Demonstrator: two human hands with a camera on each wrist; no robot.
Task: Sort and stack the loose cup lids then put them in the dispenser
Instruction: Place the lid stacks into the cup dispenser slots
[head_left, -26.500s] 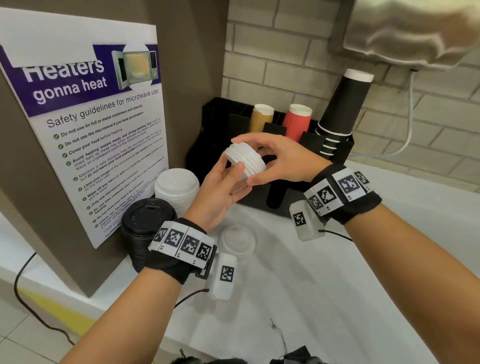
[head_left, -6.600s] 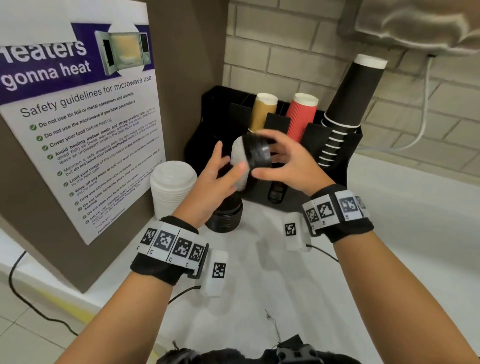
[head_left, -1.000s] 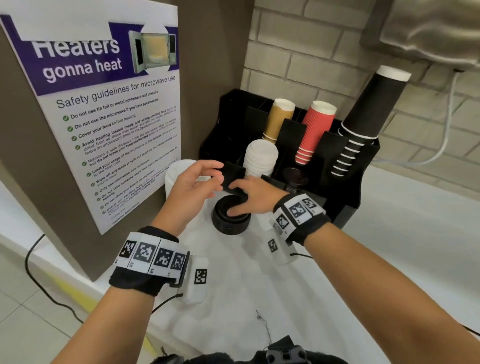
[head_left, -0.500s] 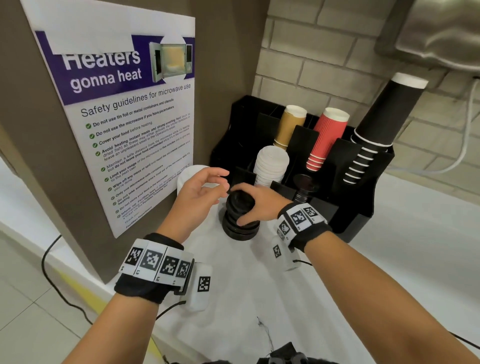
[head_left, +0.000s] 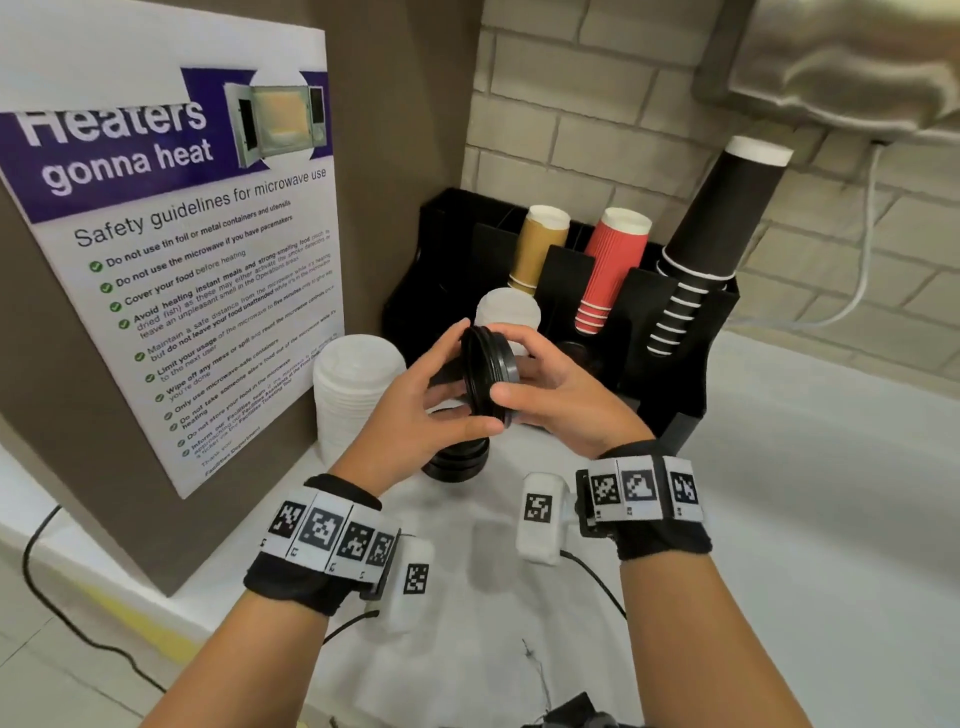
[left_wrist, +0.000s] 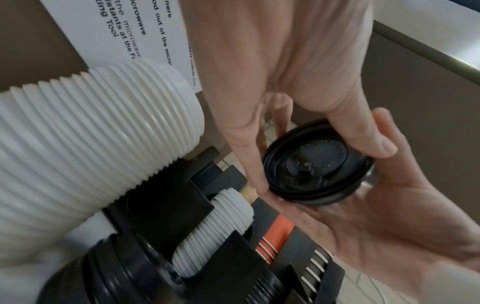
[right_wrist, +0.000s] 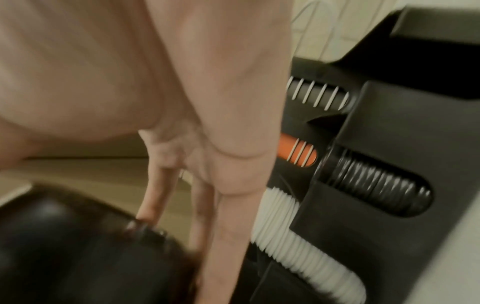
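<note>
A small stack of black lids (head_left: 488, 371) is held on edge above the counter between both hands. My left hand (head_left: 441, 384) grips its rim from the left, thumb below and fingers above. My right hand (head_left: 519, 364) grips it from the right. In the left wrist view the black lids (left_wrist: 317, 172) show their top face, pinched by my left hand (left_wrist: 322, 164). The right wrist view is blurred, with the black lids (right_wrist: 78, 246) at the fingers. More black lids (head_left: 457, 462) stand stacked on the counter below. The black dispenser (head_left: 675, 338) stands behind.
A tall stack of large white lids (head_left: 358, 395) stands left of the hands, against the brown wall with the microwave poster (head_left: 208, 291). The dispenser holds small white lids (head_left: 506, 312), tan cups (head_left: 537, 249), red cups (head_left: 613, 265) and black cups (head_left: 722, 218).
My right hand lifted several black lids off the counter stack and turned them on edge. My left hand, which hovered beside them, now grips them too.
</note>
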